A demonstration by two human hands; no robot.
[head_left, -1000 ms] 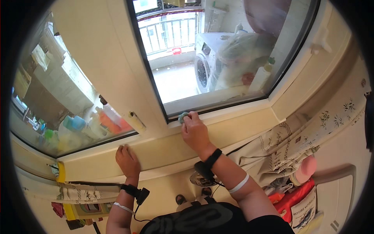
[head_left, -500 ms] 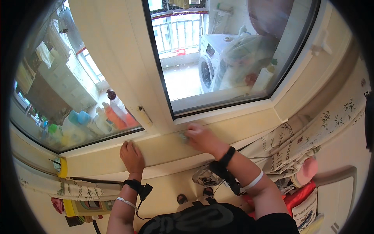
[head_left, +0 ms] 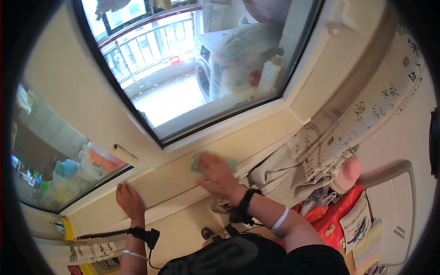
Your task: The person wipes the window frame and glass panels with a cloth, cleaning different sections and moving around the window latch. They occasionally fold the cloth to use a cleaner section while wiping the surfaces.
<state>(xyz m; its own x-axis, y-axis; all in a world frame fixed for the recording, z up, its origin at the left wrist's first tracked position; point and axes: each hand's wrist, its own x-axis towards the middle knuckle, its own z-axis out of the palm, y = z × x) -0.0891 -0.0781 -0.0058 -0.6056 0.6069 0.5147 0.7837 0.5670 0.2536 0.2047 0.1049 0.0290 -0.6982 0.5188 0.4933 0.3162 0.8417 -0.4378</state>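
A pale green cloth lies on the cream windowsill, pressed beneath my right hand. That hand is smeared by motion, and the cloth shows beyond its fingertips and along its far side. Further left, my left hand rests on the sill just below the window frame, its fingers stretched forward with nothing in them. Both wrists wear black bands with small devices and pale bands further up the forearms.
Above the sill stands a white-framed window, with bottles behind its left pane. A patterned curtain hangs at the right, near a pink-lidded container and a red bag. A yellow-edged object sits at the sill's left end.
My view has turned and tilted toward the right. My right hand has shifted along the sill and flattened over the cloth, more of which now shows. My left hand still rests on the sill.
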